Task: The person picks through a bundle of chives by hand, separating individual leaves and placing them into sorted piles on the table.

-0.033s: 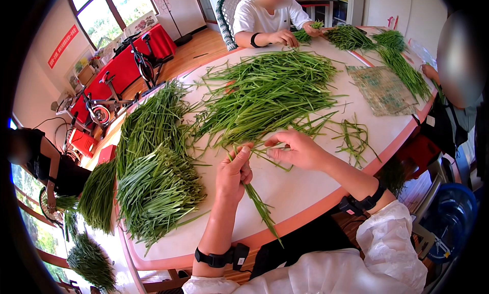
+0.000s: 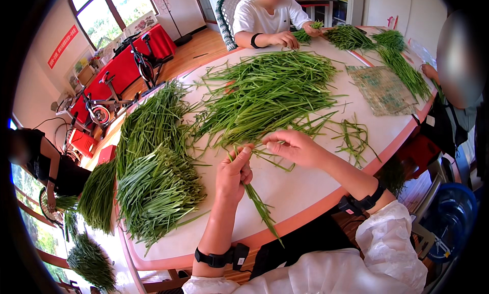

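Observation:
A small bunch of garlic chives (image 2: pixel 260 205) is held in my left hand (image 2: pixel 234 174), its fingers wrapped round the stems and the leaf tips hanging toward the table's near edge. Just right of the stem ends, my right hand (image 2: pixel 295 149) has thumb and forefinger drawn together in a pinch; what lies between them is too small to make out. Beyond both hands spreads a large loose heap of garlic chives (image 2: pixel 275 90). To the left lies a neater, stacked pile of chives (image 2: pixel 158 192). Several loose leaves (image 2: pixel 354 138) are scattered to the right of my right hand.
The pale table (image 2: pixel 316 192) has a pink rim. A patterned mat (image 2: pixel 382 90) lies at the right, beside more chives (image 2: pixel 405 72). A person in white (image 2: pixel 270 19) handles chives across the table; others stand left and right. A blue tub (image 2: pixel 451 217) is at lower right.
The thumb and forefinger of my right hand have come closer together, moving slightly left toward the stem ends. My left hand and its bunch stay almost still.

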Tool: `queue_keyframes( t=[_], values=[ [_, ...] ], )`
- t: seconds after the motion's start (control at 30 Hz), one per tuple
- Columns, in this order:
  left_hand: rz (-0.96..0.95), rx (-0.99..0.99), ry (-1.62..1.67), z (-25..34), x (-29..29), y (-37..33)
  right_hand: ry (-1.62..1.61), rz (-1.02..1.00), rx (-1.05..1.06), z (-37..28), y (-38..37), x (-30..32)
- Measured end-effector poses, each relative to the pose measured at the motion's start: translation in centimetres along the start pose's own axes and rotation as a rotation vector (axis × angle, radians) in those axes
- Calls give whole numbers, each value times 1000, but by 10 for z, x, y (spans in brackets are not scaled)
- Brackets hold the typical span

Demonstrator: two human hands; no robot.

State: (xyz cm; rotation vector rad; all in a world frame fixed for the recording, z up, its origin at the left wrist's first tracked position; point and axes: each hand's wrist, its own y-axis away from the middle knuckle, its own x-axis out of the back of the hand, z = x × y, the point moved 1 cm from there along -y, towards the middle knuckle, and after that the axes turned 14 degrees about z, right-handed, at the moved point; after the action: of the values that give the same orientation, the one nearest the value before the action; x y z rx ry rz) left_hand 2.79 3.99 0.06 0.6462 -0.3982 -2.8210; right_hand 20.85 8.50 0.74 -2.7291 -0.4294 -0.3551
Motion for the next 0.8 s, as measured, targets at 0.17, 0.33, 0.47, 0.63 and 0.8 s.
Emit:
queue_keyframes(
  t=[0.17,0.33,0.47,0.63,0.8],
  values=[
    [15,-42,38,4,7,3,-367,-290,-445,-8,4,-13],
    [116,-79,148,3,13,-6,-328,-479,-505,-3,24,2],
    [232,-120,127,0,14,-12,-295,-461,-614,-4,40,28],
    [170,-157,98,-2,15,-16,-80,-416,-572,7,61,66],
    [130,-191,22,-1,3,-12,145,-269,-531,5,76,99]
  ],
)
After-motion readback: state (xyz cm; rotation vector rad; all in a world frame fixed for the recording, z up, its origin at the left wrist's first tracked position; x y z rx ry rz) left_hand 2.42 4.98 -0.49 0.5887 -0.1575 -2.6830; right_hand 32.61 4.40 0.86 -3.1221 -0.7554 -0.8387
